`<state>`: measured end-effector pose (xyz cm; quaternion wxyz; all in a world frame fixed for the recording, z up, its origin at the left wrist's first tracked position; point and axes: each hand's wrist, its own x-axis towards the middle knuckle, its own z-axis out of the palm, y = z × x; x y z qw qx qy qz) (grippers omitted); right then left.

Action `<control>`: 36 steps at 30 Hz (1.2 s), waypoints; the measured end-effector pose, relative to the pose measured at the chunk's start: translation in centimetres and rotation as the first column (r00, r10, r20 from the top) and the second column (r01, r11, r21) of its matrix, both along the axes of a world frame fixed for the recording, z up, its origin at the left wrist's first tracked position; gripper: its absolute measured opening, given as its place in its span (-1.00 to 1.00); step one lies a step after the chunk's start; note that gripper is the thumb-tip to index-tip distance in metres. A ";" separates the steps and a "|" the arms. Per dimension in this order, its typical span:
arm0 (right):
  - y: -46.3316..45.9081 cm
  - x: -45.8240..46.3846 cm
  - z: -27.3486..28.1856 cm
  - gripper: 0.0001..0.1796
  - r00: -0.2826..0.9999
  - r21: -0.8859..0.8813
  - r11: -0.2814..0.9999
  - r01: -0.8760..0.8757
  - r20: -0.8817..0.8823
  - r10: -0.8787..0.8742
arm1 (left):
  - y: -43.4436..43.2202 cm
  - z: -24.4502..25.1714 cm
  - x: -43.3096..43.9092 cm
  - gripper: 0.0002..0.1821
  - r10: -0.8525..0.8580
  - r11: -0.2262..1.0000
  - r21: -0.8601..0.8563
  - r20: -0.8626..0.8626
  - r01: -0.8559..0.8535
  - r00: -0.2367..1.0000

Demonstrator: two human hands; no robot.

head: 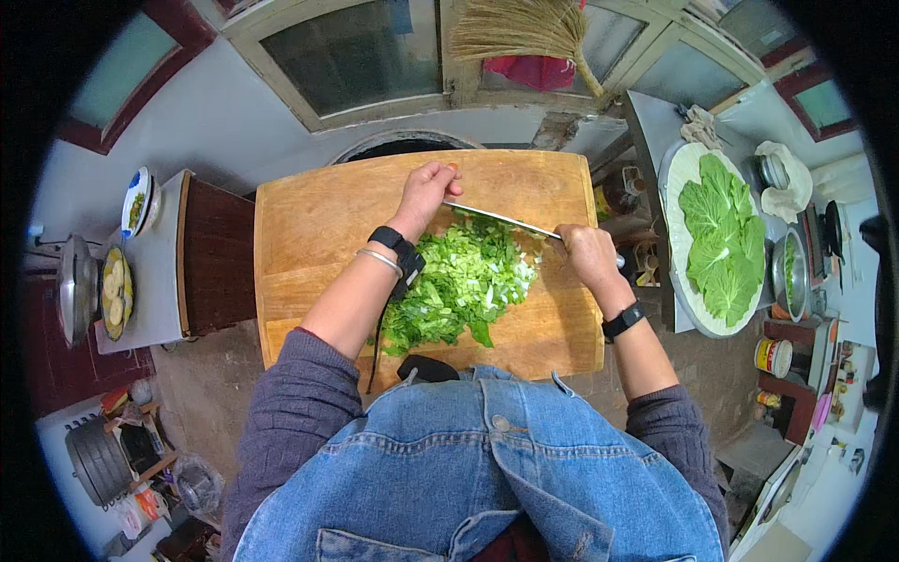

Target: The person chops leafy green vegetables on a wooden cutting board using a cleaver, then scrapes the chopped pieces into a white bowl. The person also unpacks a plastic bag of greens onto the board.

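My right hand is closed around the handle of a kitchen knife. Its blade slants up to the left over the far edge of a heap of chopped leafy greens, mixed pale and dark green. Close by the blade's far end is my left hand, with its fingers curled; whether they touch the knife is unclear. Greens and knife are both over a large wooden cutting board. Part of the heap is hidden behind my left wrist.
Whole cabbage leaves lie on a round white tray on the right-hand table, beside a metal bowl. On the left cabinet are a plate of round pale food and stacked dishes. A straw broom hangs ahead.
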<state>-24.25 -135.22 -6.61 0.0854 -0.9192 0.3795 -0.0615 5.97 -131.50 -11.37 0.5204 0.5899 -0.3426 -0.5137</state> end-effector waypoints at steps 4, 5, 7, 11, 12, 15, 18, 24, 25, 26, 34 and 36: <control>1.3 -0.2 -1.1 -0.81 0.999 0.011 0.999 0.050 -0.002 -0.050 | 1.0 0.1 1.3 -0.75 -0.106 0.994 -0.001 -0.070 0.106 0.992; 2.0 -0.2 -1.2 -0.80 0.998 0.033 0.997 0.063 -0.012 -0.063 | 1.7 0.3 1.6 -0.74 -0.157 0.987 -0.039 -0.053 0.155 0.986; 3.4 0.1 -1.1 -0.77 0.999 0.064 0.997 0.039 -0.038 -0.037 | 3.0 1.1 2.1 -0.72 -0.244 0.968 -0.060 -0.016 0.243 0.970; 6.5 1.6 0.9 -0.72 0.997 0.091 0.995 0.036 -0.072 -0.029 | 7.1 3.5 2.8 -0.69 -0.235 0.972 -0.008 0.046 0.236 0.971; 7.3 1.9 1.5 -0.72 1.000 0.087 0.996 0.011 -0.027 -0.009 | 8.3 4.0 3.0 -0.72 -0.175 0.982 -0.074 -0.003 0.174 0.985; 9.7 3.3 3.1 -0.77 0.997 0.138 0.990 0.015 -0.079 -0.004 | 11.5 4.9 3.8 -0.74 -0.071 0.997 -0.016 -0.031 0.071 0.997; 11.5 4.2 4.4 -0.74 0.998 0.137 0.990 -0.012 -0.053 0.019 | 13.7 4.6 3.7 -0.78 0.013 0.998 -0.067 0.026 -0.011 1.000; 14.2 5.1 5.5 -0.71 0.998 0.157 0.986 -0.055 -0.023 0.060 | 16.6 4.2 3.8 -0.76 0.153 0.982 -0.119 0.020 -0.150 0.988; 14.6 5.2 5.4 -0.71 0.998 0.166 0.985 -0.051 -0.029 0.056 | 17.3 4.1 3.8 -0.76 0.168 0.978 -0.129 0.013 -0.165 0.986; 14.9 5.3 5.1 -0.71 0.997 0.177 0.983 -0.059 -0.038 0.067 | 17.8 4.0 3.9 -0.76 0.180 0.970 -0.166 0.002 -0.177 0.984; 15.8 6.1 1.1 -0.81 0.976 0.197 0.972 -0.126 -0.149 0.157 | 18.5 -1.3 2.6 -0.72 0.393 0.920 0.025 -0.015 -0.392 0.920; 15.8 5.7 0.2 -0.84 0.981 0.202 0.972 -0.122 -0.124 0.149 | 18.5 -2.2 2.2 -0.72 0.433 0.900 0.042 0.045 -0.435 0.900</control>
